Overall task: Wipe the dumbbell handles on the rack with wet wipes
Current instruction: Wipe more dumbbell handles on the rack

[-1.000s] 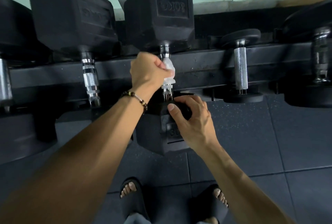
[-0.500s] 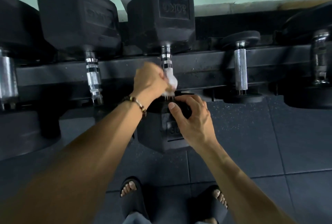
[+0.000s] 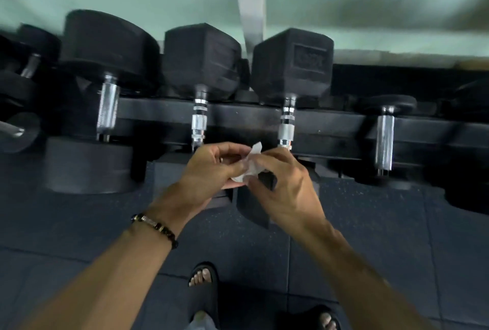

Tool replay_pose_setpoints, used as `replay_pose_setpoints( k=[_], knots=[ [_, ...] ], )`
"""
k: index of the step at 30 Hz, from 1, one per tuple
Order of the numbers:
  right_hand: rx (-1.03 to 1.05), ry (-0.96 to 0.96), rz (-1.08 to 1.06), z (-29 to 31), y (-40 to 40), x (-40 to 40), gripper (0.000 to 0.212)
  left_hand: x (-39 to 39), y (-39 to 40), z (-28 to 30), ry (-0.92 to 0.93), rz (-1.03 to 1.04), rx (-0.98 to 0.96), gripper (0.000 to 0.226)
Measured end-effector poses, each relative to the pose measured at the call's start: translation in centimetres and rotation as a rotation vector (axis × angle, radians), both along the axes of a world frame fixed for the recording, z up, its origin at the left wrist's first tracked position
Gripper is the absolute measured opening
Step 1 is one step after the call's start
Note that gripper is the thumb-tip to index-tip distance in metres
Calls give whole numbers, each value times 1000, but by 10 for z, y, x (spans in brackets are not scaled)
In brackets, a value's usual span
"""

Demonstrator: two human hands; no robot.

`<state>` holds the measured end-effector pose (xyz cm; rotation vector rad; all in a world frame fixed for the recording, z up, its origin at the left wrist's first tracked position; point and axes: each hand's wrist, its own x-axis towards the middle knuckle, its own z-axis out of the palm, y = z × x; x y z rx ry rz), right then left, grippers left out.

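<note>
Pinching crumpled white wipe [image 3: 247, 164]: left hand [image 3: 211, 168], right hand [image 3: 287, 184].

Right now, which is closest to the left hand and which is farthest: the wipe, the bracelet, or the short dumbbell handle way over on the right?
1. Wipe: pinched in the left hand.
2. Bracelet: on that hand's wrist.
3. Short handle: far right on the rack.

Wipe [image 3: 247, 164] seemingly before rack [image 3: 330, 128]
</note>
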<state>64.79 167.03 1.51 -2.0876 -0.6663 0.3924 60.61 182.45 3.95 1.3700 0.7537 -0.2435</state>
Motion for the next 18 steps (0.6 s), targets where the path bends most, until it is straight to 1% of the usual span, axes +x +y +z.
replay_pose_setpoints(
  k=[3,5,10,12,14,15,17,18],
  knots=[
    [-3,-34,42,5,15,-7,29,-23,17,11,-58,8,-73,28],
    [-3,-32,18,7,27,-16,26,-33,28,17,-80,1,-77,31],
    [-36,-70,-74,13,72,-34,18,-44,55,19,-108,1,21,39],
    [-61,-97,-82,15,93,-35,11,-43,70,17,-128,17,69,38],
    [-86,-114,-85,11,111,-36,7,-45,88,12,-158,30,168,29],
    [-98,-102,-104,9,117,-36,6,-46,97,10,-178,32,260,23],
    [-115,-79,-194,5,124,-34,9,-48,118,6,-192,-35,510,19],
    [-129,-77,-252,1,126,-33,12,-49,129,3,-153,-121,624,25]
  ],
)
